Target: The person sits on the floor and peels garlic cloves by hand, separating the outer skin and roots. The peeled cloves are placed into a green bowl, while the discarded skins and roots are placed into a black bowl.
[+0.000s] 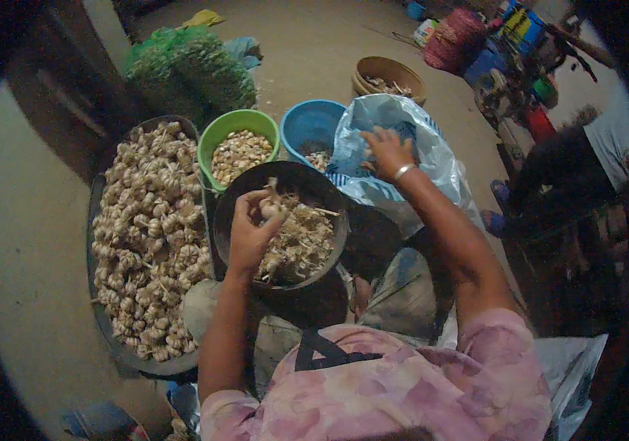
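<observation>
My left hand (pixel 251 229) grips a pale garlic bulb (pixel 273 209) between thumb and fingers, above a dark round pan (pixel 225 220). Dry garlic skins and stalks (pixel 306 234) lie in that pan. Over the mouth of a white woven plastic sack (pixel 441 154) is my right hand (pixel 389 153), its fingers spread and nothing seen in them. Beyond the pan stand a green basin (pixel 204 149) holding loose garlic cloves (pixel 242 154) and a blue basin (pixel 306 118) with a few pale bits low inside. To the left, a long trough (pixel 94 264) is heaped with whole garlic bulbs (pixel 152 231).
A green mesh sack (pixel 190 71) bulges at the back left. Farther off, a woven basket (pixel 361 74) holds dry scraps. A pink bundle (pixel 454 41) and mixed goods crowd the right side, where a person's foot (pixel 493 220) shows near the sack.
</observation>
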A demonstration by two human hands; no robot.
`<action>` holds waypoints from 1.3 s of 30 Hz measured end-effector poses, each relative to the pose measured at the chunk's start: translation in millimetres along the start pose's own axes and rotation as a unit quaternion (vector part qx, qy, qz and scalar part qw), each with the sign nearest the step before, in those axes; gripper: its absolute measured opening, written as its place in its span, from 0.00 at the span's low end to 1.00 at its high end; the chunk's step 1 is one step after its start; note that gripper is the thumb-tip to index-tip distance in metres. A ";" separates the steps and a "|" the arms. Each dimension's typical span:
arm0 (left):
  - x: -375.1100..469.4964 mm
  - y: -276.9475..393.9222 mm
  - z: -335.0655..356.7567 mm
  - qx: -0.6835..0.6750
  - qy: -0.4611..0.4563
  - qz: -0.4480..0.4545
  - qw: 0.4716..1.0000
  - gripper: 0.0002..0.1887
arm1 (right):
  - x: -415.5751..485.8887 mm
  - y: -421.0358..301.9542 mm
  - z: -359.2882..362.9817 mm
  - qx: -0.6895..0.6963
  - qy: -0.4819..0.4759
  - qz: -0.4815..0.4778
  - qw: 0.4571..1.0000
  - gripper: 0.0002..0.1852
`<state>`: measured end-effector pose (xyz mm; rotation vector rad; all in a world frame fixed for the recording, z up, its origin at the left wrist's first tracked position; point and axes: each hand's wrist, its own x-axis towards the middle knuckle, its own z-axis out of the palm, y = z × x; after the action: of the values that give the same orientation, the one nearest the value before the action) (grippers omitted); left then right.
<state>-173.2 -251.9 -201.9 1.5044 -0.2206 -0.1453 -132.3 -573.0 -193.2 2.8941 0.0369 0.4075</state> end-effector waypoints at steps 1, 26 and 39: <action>-3.0 -2.9 0.0 0.035 -0.004 0.000 0.999 0.24 | -3.2 -3.2 -5.2 0.073 0.037 -0.013 0.997 0.28; -7.6 -16.2 5.6 0.150 -0.036 0.062 0.986 0.22 | -59.6 -155.1 -22.4 0.555 0.020 -0.094 0.826 0.17; -8.9 2.0 -4.2 0.041 -0.091 -0.020 0.995 0.21 | -53.2 -156.4 -16.8 0.722 -0.047 0.006 0.691 0.18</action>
<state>-180.9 -245.7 -200.6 1.5792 -0.3462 -0.3081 -187.3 -419.8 -226.0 4.4754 0.5698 0.2376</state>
